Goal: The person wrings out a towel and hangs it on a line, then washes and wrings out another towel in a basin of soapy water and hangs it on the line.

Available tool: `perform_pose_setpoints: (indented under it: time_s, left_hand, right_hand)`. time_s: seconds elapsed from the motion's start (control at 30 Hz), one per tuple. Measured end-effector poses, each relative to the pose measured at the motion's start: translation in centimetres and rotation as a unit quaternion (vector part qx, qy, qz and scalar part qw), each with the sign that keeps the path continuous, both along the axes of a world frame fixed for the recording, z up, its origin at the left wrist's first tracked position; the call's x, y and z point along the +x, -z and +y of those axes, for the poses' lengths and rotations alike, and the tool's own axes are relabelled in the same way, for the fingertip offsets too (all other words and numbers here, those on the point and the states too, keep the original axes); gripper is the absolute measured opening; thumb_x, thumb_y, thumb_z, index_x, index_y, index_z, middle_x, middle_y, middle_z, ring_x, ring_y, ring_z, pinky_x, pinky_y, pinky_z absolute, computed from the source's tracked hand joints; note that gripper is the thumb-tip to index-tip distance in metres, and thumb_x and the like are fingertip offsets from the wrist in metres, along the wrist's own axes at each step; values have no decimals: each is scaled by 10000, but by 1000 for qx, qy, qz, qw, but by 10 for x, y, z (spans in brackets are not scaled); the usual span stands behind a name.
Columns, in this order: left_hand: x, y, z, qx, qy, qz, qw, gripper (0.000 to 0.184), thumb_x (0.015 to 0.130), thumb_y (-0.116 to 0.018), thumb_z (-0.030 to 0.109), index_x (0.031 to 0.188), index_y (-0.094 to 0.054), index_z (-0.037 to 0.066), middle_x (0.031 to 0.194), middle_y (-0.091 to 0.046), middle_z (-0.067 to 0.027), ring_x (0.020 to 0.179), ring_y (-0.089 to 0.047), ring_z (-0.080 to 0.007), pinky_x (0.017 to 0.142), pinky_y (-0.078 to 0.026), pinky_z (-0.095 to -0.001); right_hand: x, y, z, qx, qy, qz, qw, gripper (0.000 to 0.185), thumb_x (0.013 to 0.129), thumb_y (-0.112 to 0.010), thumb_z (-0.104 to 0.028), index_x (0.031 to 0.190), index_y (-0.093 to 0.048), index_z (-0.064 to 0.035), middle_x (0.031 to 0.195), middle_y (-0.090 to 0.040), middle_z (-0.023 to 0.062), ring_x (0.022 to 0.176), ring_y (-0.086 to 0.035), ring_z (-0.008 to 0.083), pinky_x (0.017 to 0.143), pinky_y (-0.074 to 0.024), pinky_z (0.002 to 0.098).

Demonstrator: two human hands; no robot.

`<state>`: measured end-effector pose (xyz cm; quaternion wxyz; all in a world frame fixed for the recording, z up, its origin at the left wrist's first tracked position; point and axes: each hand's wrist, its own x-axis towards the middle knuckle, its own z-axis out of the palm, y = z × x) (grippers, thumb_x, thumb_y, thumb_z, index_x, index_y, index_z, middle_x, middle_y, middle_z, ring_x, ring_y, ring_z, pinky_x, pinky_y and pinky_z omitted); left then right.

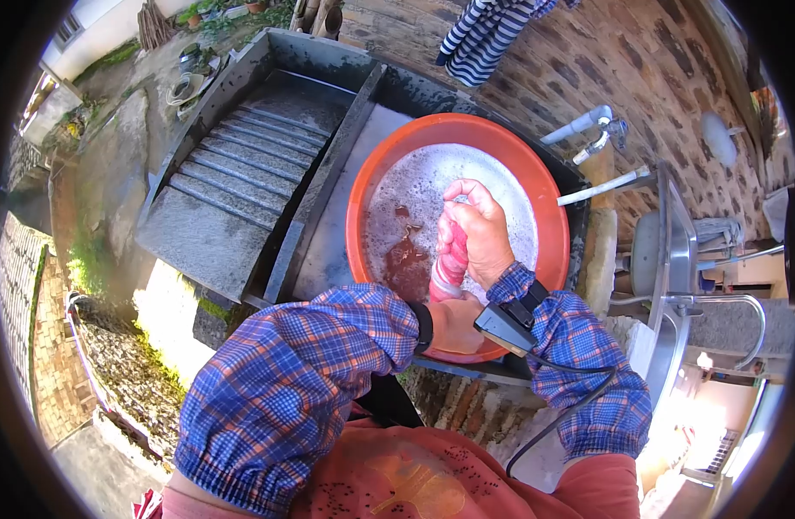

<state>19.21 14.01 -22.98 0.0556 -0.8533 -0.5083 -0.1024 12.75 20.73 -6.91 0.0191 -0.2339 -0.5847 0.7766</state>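
Observation:
A twisted red and white cloth is held between my two hands above an orange basin of sudsy water. My right hand is closed round the cloth's upper end. Lower down, near the basin's front rim, my left hand grips the other end, its fingers partly hidden by the forearm and cloth. White foam covers much of the water, with a darker reddish patch at the left. Plaid sleeves cover both forearms.
Left of the basin is a ribbed stone washboard in a dark stone sink. A tap and a pale pipe jut out at the right. Striped clothing hangs above. A metal sink stands farther right.

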Motion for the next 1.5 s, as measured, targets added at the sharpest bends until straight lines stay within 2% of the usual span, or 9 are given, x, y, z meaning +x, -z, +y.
perform_pose_setpoints:
  time_s: [0.2,0.37,0.57,0.83,0.9,1.0,1.1,1.27,1.5]
  left_hand:
    - [8,4,10,-122,17,-467,875,229,929,-511,184,1075,-659,89,918,-667,-101,847,-649,-261,705,-511,-425]
    - [-43,-83,-17,24,80,-58,995,163,766,-608,216,699,-664,77,784,-658,-60,697,-684,-244,537,-497,-399]
    - [-140,-195,-57,207,33,-192,959,240,690,-674,97,899,-558,73,922,-545,-84,890,-609,-257,820,-534,-378]
    - [-196,-185,-163,152,-220,-956,118,107,920,-666,173,977,-655,82,929,-692,-62,887,-669,-211,840,-552,-380]
    - [-202,-171,-210,200,-230,-945,121,117,942,-641,178,988,-670,74,949,-710,-65,906,-681,-221,828,-568,-392]
    - [-201,-164,-285,282,-253,-919,113,140,966,-602,181,1011,-655,59,951,-706,-94,913,-685,-242,817,-577,-408]
    - [-185,-165,-334,377,-390,-823,170,165,966,-600,205,1031,-629,56,958,-694,-100,896,-687,-250,814,-579,-410]
    - [-186,-130,-406,396,-405,-818,95,221,965,-584,234,1068,-584,39,1016,-668,-104,944,-676,-254,833,-579,-417]
    - [-184,-96,-406,419,-447,-790,31,268,958,-595,259,1091,-577,28,1027,-667,-100,915,-680,-244,808,-583,-406]
  right_hand:
    - [7,11,3,1,28,12,1000,104,928,-494,-41,1023,-527,-67,634,-519,47,510,-505,119,457,-424,262]
    - [4,4,28,0,110,36,993,101,910,-508,-42,1008,-506,-65,643,-534,74,514,-520,162,479,-447,297]
    - [-14,-52,89,-161,183,153,958,176,936,-596,-195,1038,-506,-83,725,-593,100,622,-608,258,595,-538,422]
    - [9,-39,81,23,-7,42,999,383,945,-609,-323,1225,-543,-70,1160,-584,110,1027,-602,215,874,-514,393]
    - [32,53,134,315,-199,-80,925,421,832,-722,-212,1210,-571,-104,1196,-569,103,1118,-573,224,915,-495,378]
    - [88,98,122,596,-455,-395,530,512,797,-636,-88,1303,-563,-111,1387,-467,205,1265,-491,341,1043,-438,446]
    - [102,143,100,647,-457,-393,466,527,791,-613,-86,1309,-539,-28,1368,-499,236,1236,-524,356,1027,-448,434]
    - [57,160,83,403,-290,-260,828,666,805,-714,-206,1364,-425,12,1142,-641,242,1061,-630,347,947,-478,416]
    - [47,179,86,417,-84,-277,861,637,864,-684,-274,1391,-412,-42,1143,-634,273,1069,-628,379,936,-476,426]
